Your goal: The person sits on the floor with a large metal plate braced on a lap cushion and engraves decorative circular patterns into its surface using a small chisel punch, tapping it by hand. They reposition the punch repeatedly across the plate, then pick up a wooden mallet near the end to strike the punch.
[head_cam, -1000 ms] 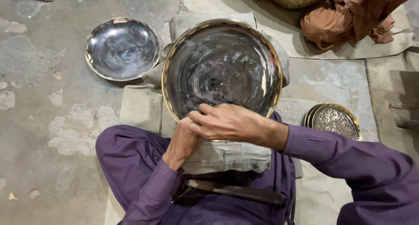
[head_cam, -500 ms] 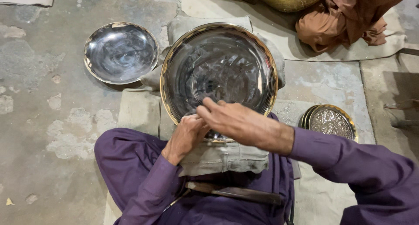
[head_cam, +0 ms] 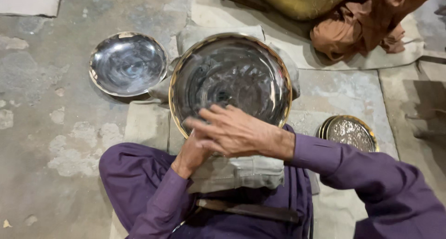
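A big round metal bowl (head_cam: 231, 79) with a gold-coloured rim was seen in the middle of the head view. It was rested on a grey cloth pad (head_cam: 241, 169) laid over the lap of a person sitting on the floor in purple clothes. The bowl's inside was shiny and dark, and it was tipped a little toward the person.

The right hand (head_cam: 234, 130) was held over the near edge of the bowl. Its fingers (head_cam: 204, 118) were stretched out flat and spread a bit, pointed to the left. Nothing was seen pinched in them. The palm was laid across the bowl's rim and over the other hand.

The left hand (head_cam: 190, 153) was tucked under the right hand, at the bowl's near rim. Most of it was hidden, so it could not be told if it was shut on the rim or only pressed against it.

A smaller shiny metal dish (head_cam: 127, 63) was seen on the grey floor (head_cam: 42, 127), just left of the big bowl and apart from both hands. A round plate with a gold rim and a bumpy pattern (head_cam: 349, 131) was placed on the right, near the right sleeve. A brown crumpled cloth (head_cam: 362, 30) was piled at the top right, well apart from the hands. A dark flat strip (head_cam: 246, 210) was laid across the lap below the pad.
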Demonstrator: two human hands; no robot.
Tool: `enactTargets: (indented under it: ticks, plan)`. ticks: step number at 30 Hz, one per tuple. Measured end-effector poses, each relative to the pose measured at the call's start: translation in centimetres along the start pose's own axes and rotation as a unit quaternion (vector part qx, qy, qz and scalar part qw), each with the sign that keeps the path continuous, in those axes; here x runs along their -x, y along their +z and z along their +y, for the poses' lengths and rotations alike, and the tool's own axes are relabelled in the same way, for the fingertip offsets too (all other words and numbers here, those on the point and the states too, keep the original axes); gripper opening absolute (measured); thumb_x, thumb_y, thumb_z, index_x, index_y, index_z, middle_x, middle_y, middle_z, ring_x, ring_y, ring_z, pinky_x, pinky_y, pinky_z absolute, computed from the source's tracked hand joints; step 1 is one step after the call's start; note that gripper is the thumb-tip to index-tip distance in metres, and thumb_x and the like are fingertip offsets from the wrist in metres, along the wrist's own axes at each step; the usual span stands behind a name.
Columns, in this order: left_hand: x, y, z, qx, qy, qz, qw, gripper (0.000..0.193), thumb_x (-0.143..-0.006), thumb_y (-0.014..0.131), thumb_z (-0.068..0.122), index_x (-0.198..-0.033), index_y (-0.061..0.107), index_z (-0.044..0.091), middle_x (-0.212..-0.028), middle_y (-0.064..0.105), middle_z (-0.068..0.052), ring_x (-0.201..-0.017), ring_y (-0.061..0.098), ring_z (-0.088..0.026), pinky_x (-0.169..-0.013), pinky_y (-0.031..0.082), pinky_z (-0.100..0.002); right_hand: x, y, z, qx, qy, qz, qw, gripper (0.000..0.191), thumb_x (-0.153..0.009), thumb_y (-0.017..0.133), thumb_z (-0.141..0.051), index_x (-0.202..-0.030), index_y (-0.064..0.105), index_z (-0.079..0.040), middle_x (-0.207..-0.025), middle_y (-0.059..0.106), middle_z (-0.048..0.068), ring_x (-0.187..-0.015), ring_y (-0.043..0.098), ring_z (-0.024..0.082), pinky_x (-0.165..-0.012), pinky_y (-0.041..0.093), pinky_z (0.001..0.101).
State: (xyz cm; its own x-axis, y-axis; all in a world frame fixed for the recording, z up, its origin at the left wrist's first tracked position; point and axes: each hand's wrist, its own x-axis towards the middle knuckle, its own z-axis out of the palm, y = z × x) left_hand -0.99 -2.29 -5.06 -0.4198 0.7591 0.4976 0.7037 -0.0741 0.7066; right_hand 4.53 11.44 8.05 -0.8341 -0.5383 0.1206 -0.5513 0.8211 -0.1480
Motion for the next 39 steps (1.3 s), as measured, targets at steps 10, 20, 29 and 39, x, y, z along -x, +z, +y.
enactTargets:
  ticks: [10, 20, 29, 39]
  plan:
    - [-1.1, -1.2, 2.0, -0.025, 0.017, -0.016, 0.999, 0.019, -0.083, 0.071, 0.008, -0.099, 0.072, 0.0, -0.103, 0.072, -0.012, -0.096, 0.068, -0.032, -0.081, 0.053, -0.042, 4.1, 0.4, 0.3, -0.103, 0.205, -0.053, 0.972, 0.032, -0.069, 0.074, -0.011, -0.091, 0.059, 0.007, -0.081, 0.067, 0.024, -0.075, 0.069, 0.04, -0.065, 0.057, 0.0473]
    - [-0.9, -0.5, 2.7, -0.126, 0.039, -0.013, 0.991, 0.017, -0.077, 0.072, 0.008, -0.093, 0.076, 0.007, -0.091, 0.069, -0.004, -0.096, 0.06, -0.027, -0.082, 0.051, -0.04, 5.9, 0.9, 1.1, -0.101, 0.172, -0.122, 0.972, 0.035, -0.081, 0.061, 0.013, -0.115, 0.057, 0.007, -0.079, 0.068, 0.019, -0.067, 0.071, 0.03, -0.054, 0.058, 0.0377]
    - [1.9, 1.8, 1.9, -0.153, -0.051, 0.05, 0.986, 0.024, -0.076, 0.072, 0.006, -0.099, 0.066, -0.001, -0.095, 0.065, -0.014, -0.094, 0.059, -0.031, -0.087, 0.048, -0.047, 0.3, 2.9, 0.6, 0.126, -0.025, -0.155, 0.98, 0.016, -0.084, 0.065, 0.006, -0.1, 0.062, 0.006, -0.074, 0.068, 0.011, -0.063, 0.069, 0.018, -0.048, 0.056, 0.0305]
    - [-0.1, -0.2, 1.0, -0.144, 0.02, -0.018, 0.989, 0.012, -0.068, 0.071, 0.007, -0.08, 0.067, 0.006, -0.093, 0.069, -0.005, -0.098, 0.058, -0.028, -0.081, 0.046, -0.042, 3.6, 1.5, -0.1, 0.059, 0.025, -0.196, 0.978, 0.006, -0.083, 0.067, 0.003, -0.089, 0.069, 0.006, -0.081, 0.069, 0.014, -0.07, 0.072, 0.02, -0.055, 0.059, 0.0304]
